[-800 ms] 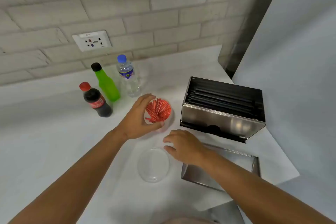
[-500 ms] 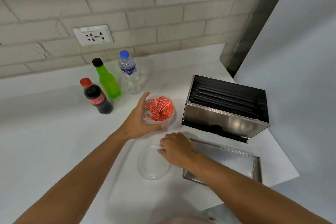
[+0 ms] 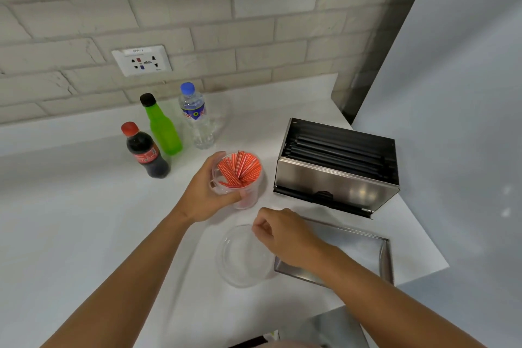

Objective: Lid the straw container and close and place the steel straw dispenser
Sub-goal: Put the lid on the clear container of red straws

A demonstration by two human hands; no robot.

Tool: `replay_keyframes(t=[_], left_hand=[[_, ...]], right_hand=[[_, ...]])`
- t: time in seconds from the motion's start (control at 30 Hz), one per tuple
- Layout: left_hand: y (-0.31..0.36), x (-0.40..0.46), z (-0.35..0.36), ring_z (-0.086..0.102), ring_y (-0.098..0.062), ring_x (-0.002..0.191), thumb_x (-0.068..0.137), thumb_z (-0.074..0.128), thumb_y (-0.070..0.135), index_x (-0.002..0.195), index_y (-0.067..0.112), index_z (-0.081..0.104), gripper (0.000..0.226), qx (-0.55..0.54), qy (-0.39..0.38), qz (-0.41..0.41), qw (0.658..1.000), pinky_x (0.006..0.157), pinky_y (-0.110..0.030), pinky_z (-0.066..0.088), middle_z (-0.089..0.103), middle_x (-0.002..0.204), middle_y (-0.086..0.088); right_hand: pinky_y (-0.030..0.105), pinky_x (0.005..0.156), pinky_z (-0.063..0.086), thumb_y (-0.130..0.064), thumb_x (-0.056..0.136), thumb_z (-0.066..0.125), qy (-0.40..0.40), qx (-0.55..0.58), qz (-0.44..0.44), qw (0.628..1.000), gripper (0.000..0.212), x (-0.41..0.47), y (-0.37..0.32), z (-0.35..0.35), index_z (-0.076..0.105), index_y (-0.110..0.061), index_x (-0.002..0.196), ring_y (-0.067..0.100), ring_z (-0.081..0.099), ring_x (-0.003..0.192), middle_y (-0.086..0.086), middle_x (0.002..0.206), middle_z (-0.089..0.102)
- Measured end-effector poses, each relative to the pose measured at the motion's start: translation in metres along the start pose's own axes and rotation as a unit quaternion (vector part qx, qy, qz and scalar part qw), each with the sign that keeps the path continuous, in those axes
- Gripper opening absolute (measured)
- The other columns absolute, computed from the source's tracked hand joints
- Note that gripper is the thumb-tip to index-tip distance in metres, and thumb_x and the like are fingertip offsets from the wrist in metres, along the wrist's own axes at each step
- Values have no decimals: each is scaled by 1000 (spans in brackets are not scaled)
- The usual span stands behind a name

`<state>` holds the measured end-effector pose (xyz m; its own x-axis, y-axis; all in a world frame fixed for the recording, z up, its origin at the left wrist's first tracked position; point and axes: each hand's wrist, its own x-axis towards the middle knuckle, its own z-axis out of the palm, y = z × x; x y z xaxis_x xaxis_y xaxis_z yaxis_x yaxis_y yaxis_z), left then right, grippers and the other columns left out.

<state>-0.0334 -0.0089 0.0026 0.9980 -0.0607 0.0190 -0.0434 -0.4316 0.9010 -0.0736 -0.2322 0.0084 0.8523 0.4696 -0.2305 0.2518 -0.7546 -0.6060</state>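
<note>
A clear plastic straw container [image 3: 248,195] full of red-and-white straws [image 3: 239,169] stands upright mid-counter, and my left hand [image 3: 207,192] wraps around its left side. The clear round lid [image 3: 240,260] lies flat on the counter in front of it. My right hand [image 3: 282,234] pinches the lid's far right rim with curled fingers. The steel straw dispenser [image 3: 336,189] stands to the right, its top open, with black straws [image 3: 336,150] lying inside. Its flat steel lid [image 3: 358,246] lies on the counter in front of the dispenser, partly under my right wrist.
Three bottles stand behind the container: a cola bottle [image 3: 145,151], a green bottle [image 3: 162,127] and a water bottle [image 3: 196,118]. A brick wall with a socket [image 3: 141,60] backs the white counter [image 3: 70,220]. A grey panel [image 3: 452,121] bounds the right side.
My right hand slid left onto the clear lid and curled its fingers on the rim. My left hand has kept its hold on the straw container. The camera view shifted slightly.
</note>
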Motion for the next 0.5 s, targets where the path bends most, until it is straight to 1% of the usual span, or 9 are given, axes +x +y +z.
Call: replay_keyframes(t=[0.1, 0.2, 0.27, 0.33, 0.4, 0.5], left_hand=[[10, -13, 2, 58, 14, 115, 71, 92, 21, 130, 46, 43, 80, -13, 13, 14, 1000, 86, -4, 48, 57, 121, 44], [25, -26, 6, 57, 10, 120, 70, 93, 27, 136, 44, 43, 85, -29, 6, 30, 999, 90, -5, 48, 56, 127, 40], [37, -33, 12, 55, 10, 122, 67, 88, 38, 138, 41, 41, 86, -43, -3, 39, 998, 90, -6, 48, 54, 127, 43], [49, -38, 20, 55, 7, 124, 65, 84, 43, 141, 38, 41, 87, -61, -11, 50, 997, 91, -8, 49, 53, 127, 43], [60, -43, 31, 55, -1, 128, 66, 85, 48, 145, 34, 41, 91, -79, -17, 60, 995, 94, -13, 51, 54, 133, 34], [75, -48, 50, 54, -14, 133, 66, 84, 66, 150, 28, 40, 102, -105, -34, 69, 992, 99, -22, 53, 53, 143, 12]], right_hand=[[31, 79, 59, -37, 97, 62, 30, 105, 6, 994, 11, -26, 9, -22, 67, -27, 95, 5, 69, 84, -11, 89, 75], [23, 78, 57, -34, 94, 70, 80, 163, 24, 983, 7, -54, 20, -45, 70, -28, 97, 3, 69, 84, -12, 90, 73], [22, 79, 56, -31, 93, 72, 111, 190, 39, 975, 10, -73, 29, -59, 71, -29, 103, 5, 69, 86, -11, 94, 73], [21, 82, 56, -30, 94, 72, 135, 208, 54, 967, 20, -90, 41, -72, 71, -31, 113, 6, 70, 92, -11, 101, 74], [19, 81, 55, -31, 95, 69, 154, 218, 62, 962, 25, -107, 54, -84, 71, -32, 120, 5, 70, 96, -12, 106, 75], [10, 77, 50, -29, 100, 63, 184, 211, 72, 957, 22, -128, 69, -98, 73, -34, 119, -1, 68, 95, -13, 106, 75]])
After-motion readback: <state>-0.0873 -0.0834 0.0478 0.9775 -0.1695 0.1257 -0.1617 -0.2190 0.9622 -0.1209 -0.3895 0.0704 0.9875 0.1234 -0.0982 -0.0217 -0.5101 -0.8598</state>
